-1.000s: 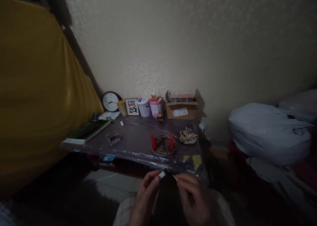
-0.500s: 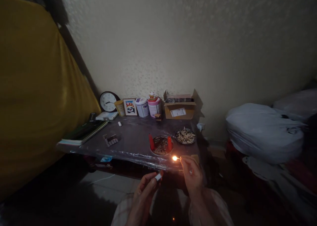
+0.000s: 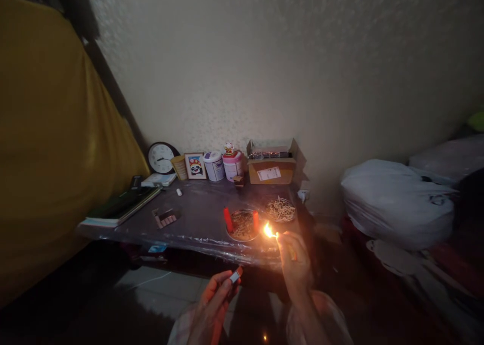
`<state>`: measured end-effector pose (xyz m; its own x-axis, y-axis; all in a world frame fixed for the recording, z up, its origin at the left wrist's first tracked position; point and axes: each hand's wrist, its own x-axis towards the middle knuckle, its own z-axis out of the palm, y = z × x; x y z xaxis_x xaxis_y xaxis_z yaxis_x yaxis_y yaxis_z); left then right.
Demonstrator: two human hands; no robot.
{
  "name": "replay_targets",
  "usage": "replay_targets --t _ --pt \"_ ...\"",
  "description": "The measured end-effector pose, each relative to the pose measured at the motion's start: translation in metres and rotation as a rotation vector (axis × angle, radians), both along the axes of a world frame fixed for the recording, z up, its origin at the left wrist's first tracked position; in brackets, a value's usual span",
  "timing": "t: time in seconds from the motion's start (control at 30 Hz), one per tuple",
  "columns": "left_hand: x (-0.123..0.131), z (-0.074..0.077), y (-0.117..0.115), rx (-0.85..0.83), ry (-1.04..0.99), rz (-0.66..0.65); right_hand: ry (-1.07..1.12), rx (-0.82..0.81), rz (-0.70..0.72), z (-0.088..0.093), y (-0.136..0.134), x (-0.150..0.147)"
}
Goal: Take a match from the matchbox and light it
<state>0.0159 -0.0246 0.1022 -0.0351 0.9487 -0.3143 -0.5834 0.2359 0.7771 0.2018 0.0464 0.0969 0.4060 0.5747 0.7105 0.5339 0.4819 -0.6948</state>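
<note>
Between the fingertips of my right hand (image 3: 295, 259) is a burning match (image 3: 273, 234), its flame pointing left over the table's front right part. My left hand (image 3: 216, 295), lower and in front of the table edge, is closed around a small matchbox (image 3: 236, 275) with a white side and a reddish end. Left of the flame, a round plate (image 3: 243, 238) carries two red candles; the left candle (image 3: 227, 220) leans slightly, and the right candle (image 3: 255, 221) is shorter. No flame shows on either one. Behind the flame sits a dish (image 3: 280, 210) heaped with loose matchsticks.
Plastic film covers the dark table (image 3: 200, 209). Along the wall stand a clock (image 3: 162, 157), a framed panda picture (image 3: 195, 166), two tubs and an open cardboard box (image 3: 271, 168). Books (image 3: 117, 209) lie at the left. A large white bag (image 3: 397, 201) rests at the right.
The match flame has grown larger and brighter, lighting the candles and both hands more strongly. My right hand has risen slightly. The left hand with the matchbox has shifted a little left.
</note>
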Motion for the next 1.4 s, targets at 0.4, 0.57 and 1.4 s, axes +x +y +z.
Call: replay_targets --t 0.4,0.57,1.4 --pt "-0.004 -0.028 0.01 0.036 0.042 0.078 0.016 0.063 0.03 -0.003 0.016 0.004" --pt "-0.002 -0.03 0.009 0.007 0.036 0.09 -0.005 0.084 0.046 -0.001 0.019 0.004" --pt "-0.08 -0.15 0.009 -0.103 -0.314 -0.159 0.331 -0.108 0.191 0.007 0.034 -0.001"
